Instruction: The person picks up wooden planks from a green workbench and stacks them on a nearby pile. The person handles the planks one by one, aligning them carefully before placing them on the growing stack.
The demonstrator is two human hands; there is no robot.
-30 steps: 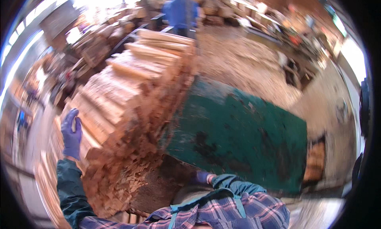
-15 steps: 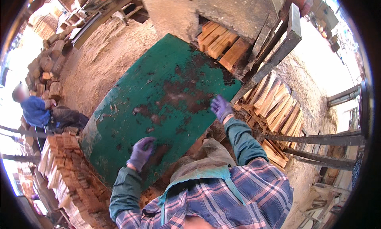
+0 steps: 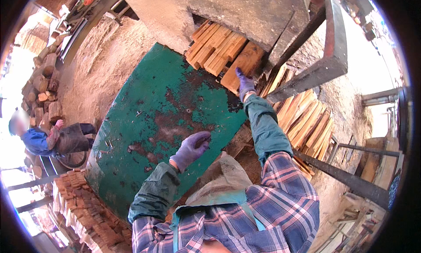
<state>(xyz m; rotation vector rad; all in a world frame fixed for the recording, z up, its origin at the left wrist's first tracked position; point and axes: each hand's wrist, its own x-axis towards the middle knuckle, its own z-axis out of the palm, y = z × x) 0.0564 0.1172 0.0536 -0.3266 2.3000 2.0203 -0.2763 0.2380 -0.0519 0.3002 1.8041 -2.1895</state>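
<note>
A green tabletop (image 3: 127, 108) with worn brown patches lies in front of me. Over its near part hovers my left hand (image 3: 191, 150) in a purple glove, fingers curved but apart, holding nothing. My right hand (image 3: 246, 84), gloved alike, reaches to the table's far right corner. Its stretched fingers are at the near end of a flat wooden board (image 3: 244, 64); whether they press on it I cannot tell. Left of that board, several cut wooden pieces (image 3: 212, 46) lie side by side in an opening at the table's far edge.
A dark metal frame (image 3: 324, 66) juts up right of my right hand. Split wood (image 3: 307, 121) is stacked at the right, and more wood (image 3: 83, 196) at the left. Another person (image 3: 39, 139) in blue is at the far left, near logs (image 3: 48, 77). Sawdust (image 3: 92, 60) covers the ground beyond.
My right hand has moved forward from the table's right edge to the wooden board. My left hand has shifted right and forward over the tabletop. The view has moved toward the wooden pieces.
</note>
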